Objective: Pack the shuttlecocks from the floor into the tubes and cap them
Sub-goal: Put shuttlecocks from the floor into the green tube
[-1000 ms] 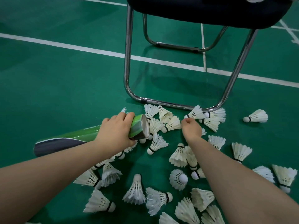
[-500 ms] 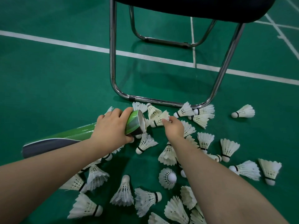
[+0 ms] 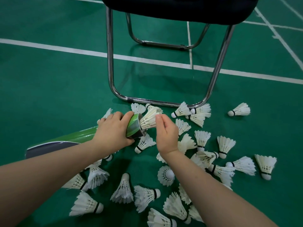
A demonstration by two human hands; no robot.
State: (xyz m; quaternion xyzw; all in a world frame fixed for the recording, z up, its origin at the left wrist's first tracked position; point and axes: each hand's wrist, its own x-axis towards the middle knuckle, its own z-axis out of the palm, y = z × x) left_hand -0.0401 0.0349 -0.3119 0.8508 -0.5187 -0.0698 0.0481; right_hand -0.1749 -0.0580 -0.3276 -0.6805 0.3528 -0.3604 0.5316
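The left hand (image 3: 113, 131) was wrapped around the green tube (image 3: 78, 136) near its open mouth, where a shuttlecock (image 3: 148, 119) sat cork-first, skirt protruding. The right hand (image 3: 166, 134) pinched its feather rim with thumb and fingertips. Feathers probably light and brittle; pressing evenly on the rim seemed safest
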